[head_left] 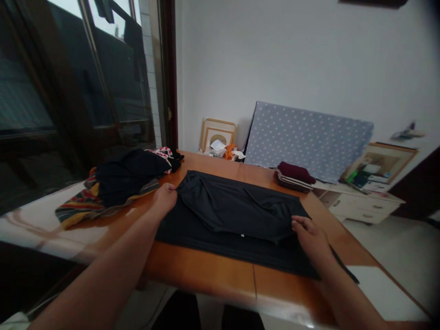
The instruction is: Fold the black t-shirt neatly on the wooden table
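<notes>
A black garment [230, 206] lies on the wooden table [206, 270], its upper layer wrinkled and doubled over a flatter layer beneath. A small white tag shows near the upper layer's front edge. At the garment's left side, my left hand [165, 198] is closed, pinching the cloth. My right hand [309, 233] pinches the upper layer at its right end, thumb and fingers together. One strip of the black cloth stretches past my right wrist toward the table's right side.
A heap of clothes [127, 176] lies on the table's left. Folded dark red clothes [294, 174] sit at the back right. Behind them stands a dotted grey cloth [305, 137]. A white cabinet [364, 206] and framed pictures are beyond the table.
</notes>
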Demonstrator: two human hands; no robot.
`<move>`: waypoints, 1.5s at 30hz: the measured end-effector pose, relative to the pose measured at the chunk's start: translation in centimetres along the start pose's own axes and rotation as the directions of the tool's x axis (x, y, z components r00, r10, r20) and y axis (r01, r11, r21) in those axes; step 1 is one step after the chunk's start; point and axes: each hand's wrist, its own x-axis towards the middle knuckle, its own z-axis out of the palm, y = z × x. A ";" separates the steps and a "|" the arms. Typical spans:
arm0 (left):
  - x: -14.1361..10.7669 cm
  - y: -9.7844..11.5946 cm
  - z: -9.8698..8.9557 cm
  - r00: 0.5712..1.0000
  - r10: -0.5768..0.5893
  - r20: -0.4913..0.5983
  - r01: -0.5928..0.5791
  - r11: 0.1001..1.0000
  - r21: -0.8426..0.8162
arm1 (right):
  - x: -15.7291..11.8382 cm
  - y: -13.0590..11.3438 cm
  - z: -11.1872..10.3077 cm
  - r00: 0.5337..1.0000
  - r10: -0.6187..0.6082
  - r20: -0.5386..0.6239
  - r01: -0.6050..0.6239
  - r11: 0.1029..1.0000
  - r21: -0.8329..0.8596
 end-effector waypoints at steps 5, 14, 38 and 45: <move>-1.3 -1.7 -2.7 0.998 -0.014 0.061 0.004 0.987 0.162 | -4.4 -3.6 1.1 0.991 -0.109 0.080 0.118 0.985 -0.127; -4.0 -3.3 -4.3 0.983 0.180 0.039 -0.184 0.966 0.181 | -8.1 -16.2 8.9 0.853 -0.426 0.300 0.421 0.903 0.084; -5.1 -2.8 -5.5 0.934 0.318 0.162 -0.346 0.918 0.195 | -5.6 -28.3 21.8 0.794 -0.471 0.384 0.441 0.881 0.170; -5.0 -3.0 -5.1 0.934 0.330 0.138 -0.353 0.909 0.220 | -8.8 -27.6 20.1 0.612 -0.579 0.539 0.494 0.812 0.311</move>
